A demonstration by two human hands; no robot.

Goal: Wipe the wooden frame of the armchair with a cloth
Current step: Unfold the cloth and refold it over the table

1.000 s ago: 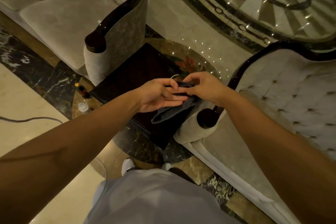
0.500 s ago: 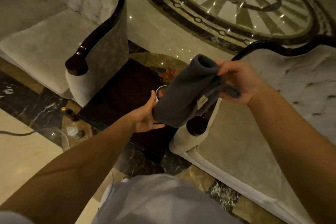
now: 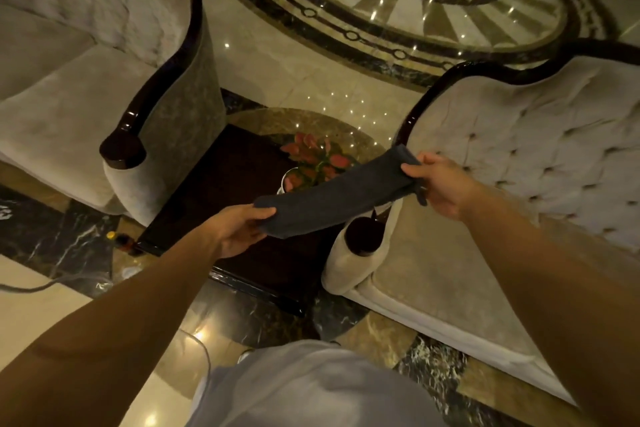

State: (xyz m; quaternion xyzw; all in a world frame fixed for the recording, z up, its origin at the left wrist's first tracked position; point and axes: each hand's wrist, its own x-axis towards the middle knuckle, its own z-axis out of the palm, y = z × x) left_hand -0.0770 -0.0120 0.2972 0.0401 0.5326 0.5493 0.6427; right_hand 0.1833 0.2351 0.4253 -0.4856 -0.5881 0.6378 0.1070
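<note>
A dark grey cloth point(image 3: 332, 198) is stretched between both hands above the side table. My left hand point(image 3: 239, 232) pinches its lower left end; my right hand point(image 3: 440, 184) grips its upper right end. The right armchair point(image 3: 554, 156) has cream tufted upholstery and a dark glossy wooden frame point(image 3: 460, 74) running along its back and down its arm. The arm's round wooden end point(image 3: 363, 237) lies just below the cloth, partly hidden by it. The cloth hangs above the frame without touching it, as far as I can tell.
A second cream armchair point(image 3: 69, 107) with a dark wooden arm rail point(image 3: 152, 100) stands at left. Between the chairs sits a dark side table point(image 3: 221, 191) with a red-leaved potted plant point(image 3: 318, 156). Small bottles point(image 3: 121, 241) and a cable point(image 3: 41, 286) lie on the marble floor.
The hands have drawn apart, pulling the bunched cloth out into a long folded strip. My left hand now grips its lower end. The view has shifted toward the right armchair.
</note>
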